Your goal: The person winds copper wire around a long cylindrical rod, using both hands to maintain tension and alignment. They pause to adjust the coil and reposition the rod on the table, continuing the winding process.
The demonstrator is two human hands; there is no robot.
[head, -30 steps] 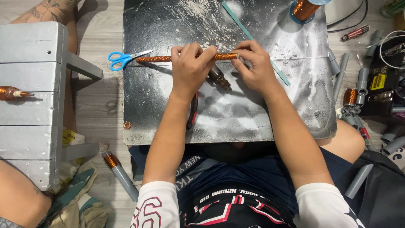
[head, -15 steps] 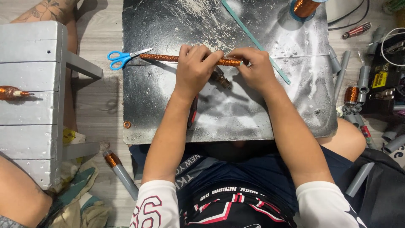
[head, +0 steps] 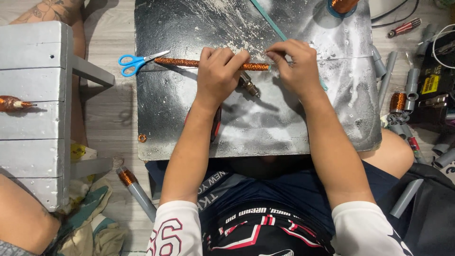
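- Biggest risk I can see: the copper-wound rod (head: 208,63) is only pinned by fingertips, so it could roll on the dusty black board (head: 294,128) and let the winding slacken or overlap unevenly.
- The left hand (head: 219,71) is curled down over the middle of the rod, fingers closed on it, pressing it to the board. If that pressure lets up, the rod probably spins.
- The right hand (head: 295,64) is pinched tight at the rod's 3 o'clock end, thumb and fingers together on something thin. I can't tell if it's a strand of wire, way too fine to see. If it is, a hard tug could snap it.
- The blue-handled scissors (head: 137,62) sit at 9 o'clock, blades touching the rod's far tip, so a slide that way could knock them.
- A small metal tool (head: 248,85) lies just under the left fingers at 6 o'clock of the rod; easy to bump.
- The rod itself: long, thin, lying flat across the upper half of the board, running 9 to 3. Bright orange-copper, with a tight, ribbed, slightly sparkly coil look along the whole visible length.
- Similar copper-wrapped pieces sit around: a spool (head: 342,4) at 12 o'clock and a grey tube with a copper band (head: 135,188) on the floor at 7 o'clock.
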